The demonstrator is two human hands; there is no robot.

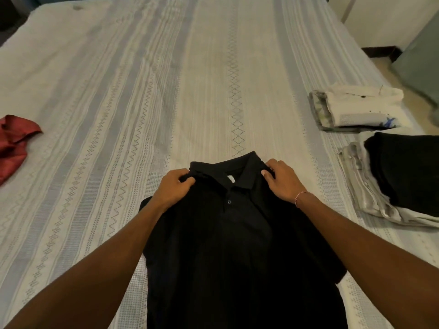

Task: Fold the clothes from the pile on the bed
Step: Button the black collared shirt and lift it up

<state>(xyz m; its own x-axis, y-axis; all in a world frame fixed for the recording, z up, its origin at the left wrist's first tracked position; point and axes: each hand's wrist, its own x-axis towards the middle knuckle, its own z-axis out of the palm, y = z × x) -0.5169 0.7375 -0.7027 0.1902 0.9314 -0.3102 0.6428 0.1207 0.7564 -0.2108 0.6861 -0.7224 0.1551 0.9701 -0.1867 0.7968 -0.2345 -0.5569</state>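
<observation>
One black polo (237, 233) lies front-up on the near middle of the bed (142, 91). The left hand (174, 188) and right hand (281, 180) each grip a shoulder beside the collar. Two folded stacks (356, 110) (399, 179) sit right; one red garment (14, 141) lies left.

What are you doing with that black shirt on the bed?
A person is folding laundry. Both hands grip the black polo shirt by its shoulders, the left hand and right hand on either side of the collar, with the shirt lying front-up on the bed. Two stacks of folded clothes sit to the right, and a crumpled red garment waits on the left.
</observation>
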